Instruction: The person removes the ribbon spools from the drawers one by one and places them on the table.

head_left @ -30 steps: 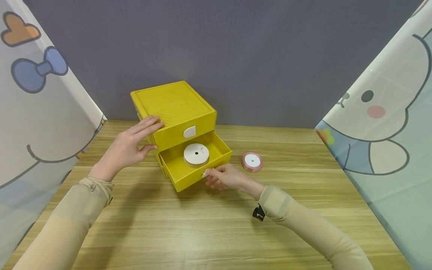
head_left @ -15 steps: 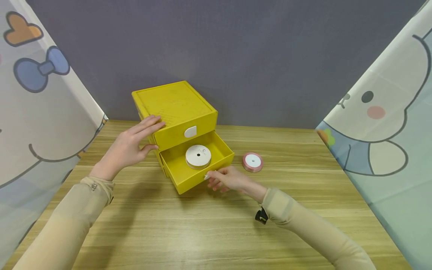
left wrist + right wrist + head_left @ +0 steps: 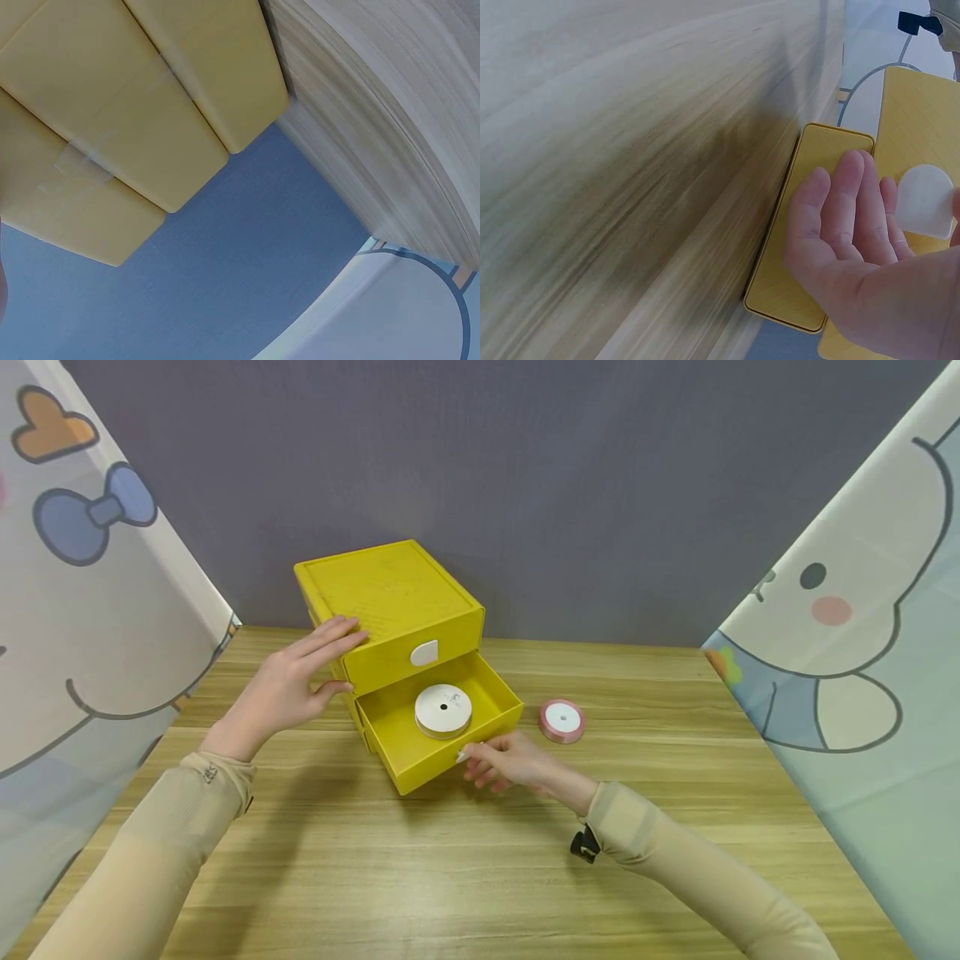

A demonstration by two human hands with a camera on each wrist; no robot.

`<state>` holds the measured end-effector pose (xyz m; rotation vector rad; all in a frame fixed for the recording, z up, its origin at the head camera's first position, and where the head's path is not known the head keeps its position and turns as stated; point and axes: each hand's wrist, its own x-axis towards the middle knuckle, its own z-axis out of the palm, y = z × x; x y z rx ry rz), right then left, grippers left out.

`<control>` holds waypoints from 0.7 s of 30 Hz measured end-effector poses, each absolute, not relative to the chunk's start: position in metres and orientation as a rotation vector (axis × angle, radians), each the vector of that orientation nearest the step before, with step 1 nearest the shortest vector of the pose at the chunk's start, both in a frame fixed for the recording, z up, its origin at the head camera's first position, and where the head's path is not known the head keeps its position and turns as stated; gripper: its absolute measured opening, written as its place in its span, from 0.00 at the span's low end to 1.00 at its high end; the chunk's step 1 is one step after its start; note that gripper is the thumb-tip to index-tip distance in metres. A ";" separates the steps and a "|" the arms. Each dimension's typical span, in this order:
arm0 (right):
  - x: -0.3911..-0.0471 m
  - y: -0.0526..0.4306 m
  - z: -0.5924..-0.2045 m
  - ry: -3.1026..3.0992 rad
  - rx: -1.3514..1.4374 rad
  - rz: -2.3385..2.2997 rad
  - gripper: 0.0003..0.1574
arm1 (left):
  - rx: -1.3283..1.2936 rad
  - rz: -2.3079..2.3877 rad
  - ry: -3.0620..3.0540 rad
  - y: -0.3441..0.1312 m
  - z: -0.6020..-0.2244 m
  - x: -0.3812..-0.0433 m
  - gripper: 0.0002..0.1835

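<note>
A yellow drawer cabinet [image 3: 390, 589] stands at the back of the table, with a drawer [image 3: 420, 768] pulled out below its top drawer. My left hand [image 3: 281, 685] rests on the cabinet's front left corner, fingers lying straight on top and thumb lower down. With thumb and index finger, my right hand [image 3: 517, 760] pinches the white handle [image 3: 924, 201] of the pulled-out drawer; the other fingers sit below it. Inside that drawer lies a ribbon spool with a white face [image 3: 442, 708]. To the right, a pink ribbon spool [image 3: 562, 721] lies flat on the table.
A wooden table [image 3: 420, 877] spreads in front of the cabinet. Behind stands a grey panel [image 3: 525, 502], with cartoon-printed cloths at both sides. The right wrist view shows a lower drawer front [image 3: 780, 292] near the tabletop.
The drawer has come out a little further toward me, its white spool and my right hand moving with it. My left hand stays on the cabinet corner.
</note>
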<state>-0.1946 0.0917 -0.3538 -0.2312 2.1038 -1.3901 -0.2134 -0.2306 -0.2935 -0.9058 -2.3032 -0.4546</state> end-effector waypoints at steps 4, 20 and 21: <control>-0.194 0.092 -0.353 2.102 -0.227 -1.392 0.30 | -0.909 -0.455 -2.298 -0.231 -0.293 -0.213 0.42; -0.190 0.095 -0.356 2.114 -0.261 -1.359 0.29 | -0.907 -0.452 -2.301 -0.232 -0.292 -0.212 0.41; -0.190 0.096 -0.356 2.114 -0.265 -1.359 0.30 | -0.907 -0.452 -2.302 -0.231 -0.292 -0.212 0.41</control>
